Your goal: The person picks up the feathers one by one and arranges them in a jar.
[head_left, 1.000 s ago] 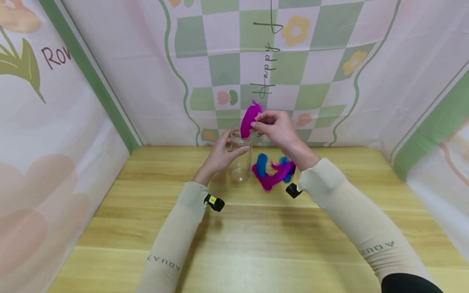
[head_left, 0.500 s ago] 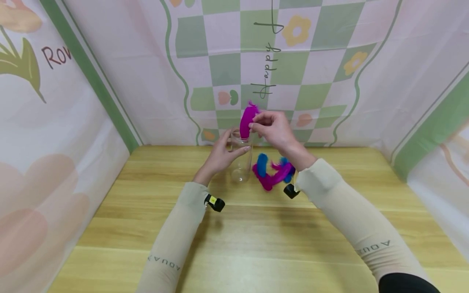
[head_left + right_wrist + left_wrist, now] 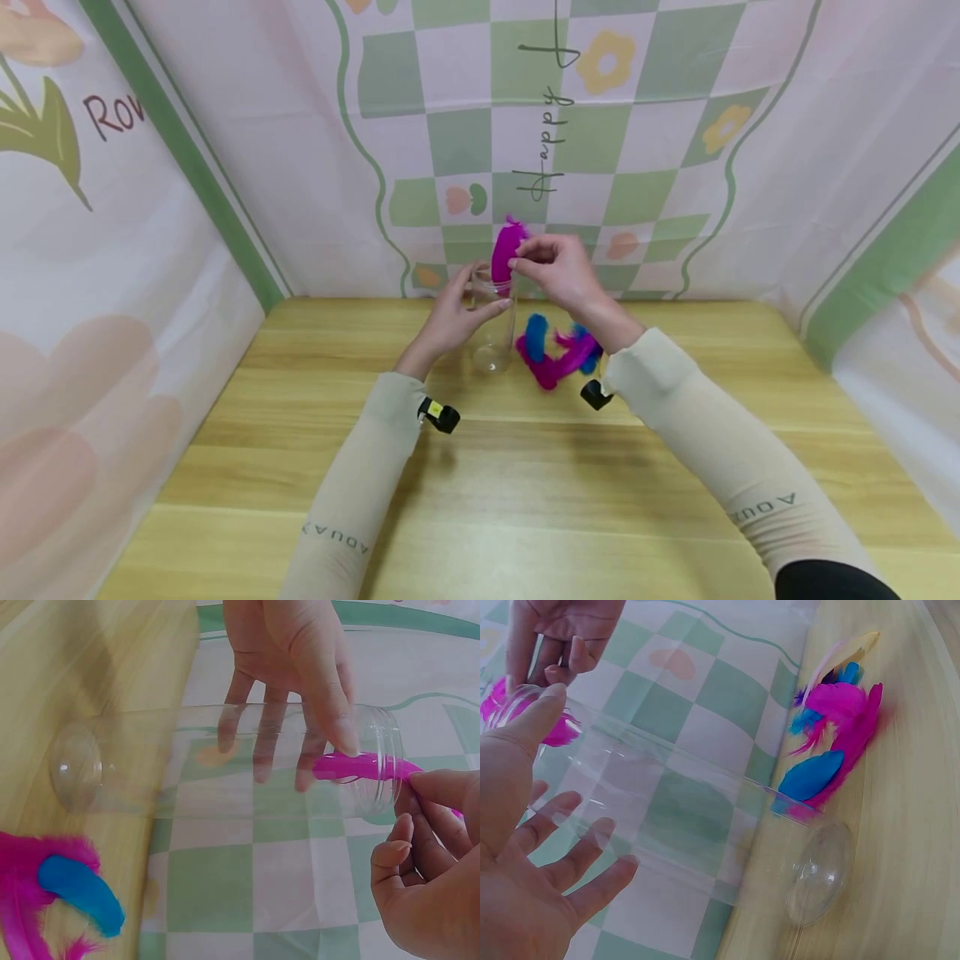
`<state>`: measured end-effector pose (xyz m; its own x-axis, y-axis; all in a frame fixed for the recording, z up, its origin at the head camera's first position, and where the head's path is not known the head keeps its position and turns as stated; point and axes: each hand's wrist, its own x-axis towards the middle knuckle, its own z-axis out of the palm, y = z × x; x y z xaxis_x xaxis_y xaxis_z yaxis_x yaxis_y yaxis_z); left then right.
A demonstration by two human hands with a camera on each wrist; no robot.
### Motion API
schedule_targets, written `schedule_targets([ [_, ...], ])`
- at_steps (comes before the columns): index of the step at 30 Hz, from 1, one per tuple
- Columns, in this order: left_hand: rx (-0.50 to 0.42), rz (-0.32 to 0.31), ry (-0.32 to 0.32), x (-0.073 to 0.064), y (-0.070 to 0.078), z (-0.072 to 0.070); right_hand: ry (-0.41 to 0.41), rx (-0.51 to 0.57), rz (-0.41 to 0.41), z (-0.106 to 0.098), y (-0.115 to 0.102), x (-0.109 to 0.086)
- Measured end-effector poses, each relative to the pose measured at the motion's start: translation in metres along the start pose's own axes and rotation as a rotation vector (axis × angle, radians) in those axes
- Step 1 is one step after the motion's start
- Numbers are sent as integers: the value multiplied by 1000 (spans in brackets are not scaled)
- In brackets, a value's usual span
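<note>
A tall clear jar (image 3: 492,342) stands upright on the wooden table, close to the back edge. My left hand (image 3: 450,321) holds it near the top, thumb on the near side and fingers behind the wall, as the right wrist view shows. Between thumb and fingertips my right hand (image 3: 562,271) pinches a magenta feather (image 3: 506,250) above the jar. The feather's lower end is inside the threaded mouth (image 3: 386,761), and its fluffy end sticks out over the rim. Apart from that feather, the jar looks see-through down to its round base (image 3: 821,874).
Right of the jar lies a loose pile of feathers: a blue feather (image 3: 536,337), magenta feathers (image 3: 551,371) and, in the left wrist view, a yellowish feather (image 3: 866,646). A patterned cloth (image 3: 457,142) hangs just behind the table (image 3: 480,500).
My right hand has moved slightly down and left, and the magenta feather has sunk deeper into the jar's mouth. The left hand and the jar have stayed put.
</note>
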<state>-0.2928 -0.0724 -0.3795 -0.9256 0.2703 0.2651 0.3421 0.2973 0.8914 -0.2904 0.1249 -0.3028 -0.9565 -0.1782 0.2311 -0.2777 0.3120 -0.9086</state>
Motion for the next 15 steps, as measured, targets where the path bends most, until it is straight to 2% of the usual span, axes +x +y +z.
schedule_targets([
  [8,9,5,0,0,1,0,-33,-6,-4,0,3,-1],
  [15,24,10,0,0,0,-1,9,-64,-51,3,4,-3],
])
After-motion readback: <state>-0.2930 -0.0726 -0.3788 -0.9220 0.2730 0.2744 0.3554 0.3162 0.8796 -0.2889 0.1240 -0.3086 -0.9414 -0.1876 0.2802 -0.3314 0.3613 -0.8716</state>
